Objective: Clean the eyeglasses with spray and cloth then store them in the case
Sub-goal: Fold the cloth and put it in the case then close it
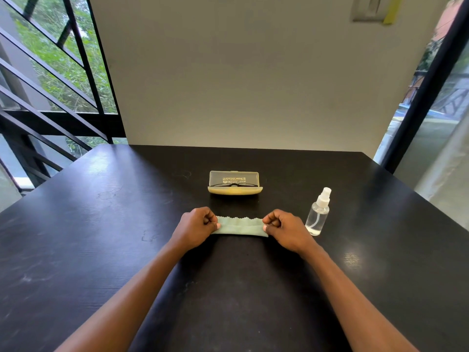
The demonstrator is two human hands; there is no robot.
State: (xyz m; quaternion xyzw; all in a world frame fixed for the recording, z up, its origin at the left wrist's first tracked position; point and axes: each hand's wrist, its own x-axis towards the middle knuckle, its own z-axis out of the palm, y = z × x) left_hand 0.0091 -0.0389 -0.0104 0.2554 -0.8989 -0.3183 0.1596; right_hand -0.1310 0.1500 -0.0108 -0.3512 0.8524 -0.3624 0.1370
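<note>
We see the left hand [196, 226] and right hand [284, 228] each pinching an end of the folded green cloth [239, 226] on the dark worktop [101, 224], case [235, 182] beyond — eyeglasses [232, 185] inside, lid shut — spray bottle [318, 213] just right.

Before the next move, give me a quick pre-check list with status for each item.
1. Folded pale green cloth pinched at both ends by left hand and right hand: ok.
2. Clear plastic spray bottle upright, beside right hand: ok.
3. Yellow eyeglass case with clear lid within reach on black table: ok.
4. Dark-framed eyeglasses in case: ok.
5. Case latched: cannot tell.
6. Lenses clean: cannot tell.
</note>
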